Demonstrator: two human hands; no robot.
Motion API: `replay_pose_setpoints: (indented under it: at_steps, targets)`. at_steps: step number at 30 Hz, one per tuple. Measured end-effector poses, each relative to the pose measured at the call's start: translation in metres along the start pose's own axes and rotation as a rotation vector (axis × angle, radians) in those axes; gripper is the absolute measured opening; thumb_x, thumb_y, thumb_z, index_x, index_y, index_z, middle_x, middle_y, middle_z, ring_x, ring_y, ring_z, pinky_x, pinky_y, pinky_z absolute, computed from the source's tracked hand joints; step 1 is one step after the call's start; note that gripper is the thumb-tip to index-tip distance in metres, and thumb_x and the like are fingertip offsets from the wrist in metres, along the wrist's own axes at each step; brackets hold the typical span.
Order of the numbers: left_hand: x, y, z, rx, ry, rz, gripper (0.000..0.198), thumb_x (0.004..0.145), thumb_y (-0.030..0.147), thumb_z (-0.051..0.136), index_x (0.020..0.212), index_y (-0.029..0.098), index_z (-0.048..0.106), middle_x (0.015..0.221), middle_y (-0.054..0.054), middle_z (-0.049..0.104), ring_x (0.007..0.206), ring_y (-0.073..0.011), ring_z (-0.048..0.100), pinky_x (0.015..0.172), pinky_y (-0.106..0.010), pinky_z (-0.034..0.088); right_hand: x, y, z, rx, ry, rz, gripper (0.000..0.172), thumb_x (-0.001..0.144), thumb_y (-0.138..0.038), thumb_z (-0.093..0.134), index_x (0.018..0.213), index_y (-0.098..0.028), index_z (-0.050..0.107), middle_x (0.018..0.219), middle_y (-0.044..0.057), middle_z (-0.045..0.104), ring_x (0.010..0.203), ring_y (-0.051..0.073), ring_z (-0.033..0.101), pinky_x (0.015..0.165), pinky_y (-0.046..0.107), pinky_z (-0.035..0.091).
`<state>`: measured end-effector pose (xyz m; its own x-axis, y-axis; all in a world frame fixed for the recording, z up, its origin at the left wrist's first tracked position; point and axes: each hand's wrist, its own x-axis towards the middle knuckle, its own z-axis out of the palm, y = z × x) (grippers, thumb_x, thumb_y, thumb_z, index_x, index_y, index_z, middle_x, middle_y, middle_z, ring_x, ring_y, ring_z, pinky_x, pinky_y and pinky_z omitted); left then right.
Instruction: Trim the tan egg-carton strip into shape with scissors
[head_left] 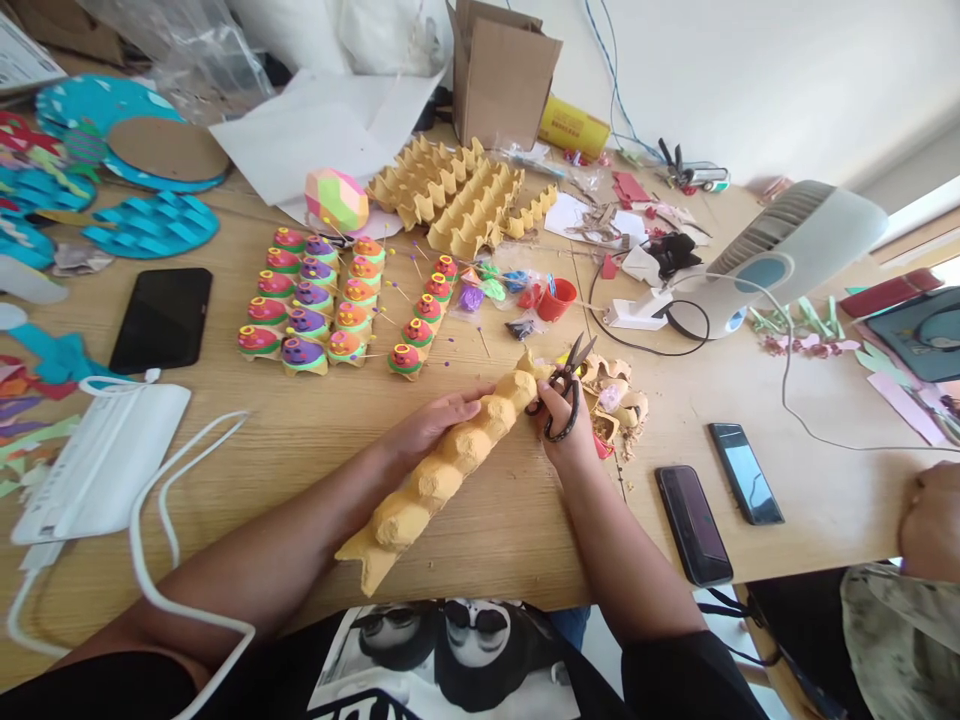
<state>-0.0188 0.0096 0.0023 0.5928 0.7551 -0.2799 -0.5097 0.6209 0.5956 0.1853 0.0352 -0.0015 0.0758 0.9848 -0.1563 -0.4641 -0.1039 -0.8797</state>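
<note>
A yellow strip of egg carton, a single row of cups with their domes up, slants across the space in front of me. My left hand grips its left side near the middle. In my right hand is a pair of black-handled scissors, its blades apart and pointing up and away. The fingers of that hand are close to the strip's far end; whether they touch it I cannot tell. Beyond my hands stand painted carton rows with smiling caterpillar faces, red, orange and purple.
Carton scraps lie right of the scissors. Uncut egg trays sit farther back, near a red cup. A fan and two phones are to the right; a power bank with a white cable is left. Another person's hand rests at the right edge.
</note>
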Motion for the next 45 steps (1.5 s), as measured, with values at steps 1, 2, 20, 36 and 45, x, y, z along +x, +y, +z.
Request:
replay_pose_setpoints:
  at_steps: [1,2,20,36,45]
  targets:
    - [-0.001,0.001,0.000,-0.009,-0.005,0.005,0.041,0.084,0.040,0.078,0.124,0.028,0.073,0.110,-0.006,0.076,0.082,-0.0169,0.070,0.066,-0.024,0.055,0.000,0.000,0.000,-0.004,0.006,-0.003,0.049,0.071,-0.033,0.087,0.108,-0.028,0.056,0.076,-0.008,0.057,0.059,0.009,0.054,0.056,0.022,0.043]
    - [-0.001,0.003,0.001,-0.021,-0.011,0.009,0.042,0.085,0.045,0.075,0.124,0.029,0.072,0.115,-0.007,0.075,0.086,-0.0190,0.070,0.068,-0.026,0.056,0.001,0.000,0.000,-0.007,0.012,-0.006,0.049,0.072,-0.033,0.087,0.108,-0.027,0.055,0.074,-0.009,0.056,0.058,0.008,0.053,0.056,0.022,0.042]
    - [0.006,0.003,0.005,-0.350,0.189,0.185,0.029,0.085,0.028,0.073,0.113,0.020,0.070,0.096,-0.007,0.075,0.082,-0.0181,0.073,0.070,-0.027,0.062,-0.007,0.005,0.006,0.079,0.032,-0.035,0.045,0.072,-0.020,0.077,0.111,-0.029,0.056,0.069,-0.010,0.048,0.059,0.009,0.053,0.059,0.023,0.043]
    - [0.008,-0.018,-0.003,0.009,0.026,0.213,0.036,0.079,0.036,0.087,0.107,0.016,0.077,0.115,-0.011,0.076,0.115,-0.0246,0.069,0.094,-0.033,0.053,-0.022,0.006,0.007,-0.366,0.045,-0.388,0.034,0.087,-0.040,0.073,0.112,-0.028,0.053,0.081,-0.005,0.055,0.071,0.014,0.058,0.073,0.032,0.054]
    - [0.007,-0.021,0.007,0.033,0.173,0.347,0.047,0.077,0.038,0.088,0.119,0.021,0.074,0.118,-0.008,0.076,0.108,-0.0239,0.071,0.088,-0.034,0.056,-0.024,0.003,0.009,-0.360,-0.009,-0.312,0.037,0.086,-0.042,0.075,0.112,-0.030,0.052,0.084,-0.003,0.056,0.077,0.017,0.061,0.081,0.036,0.058]
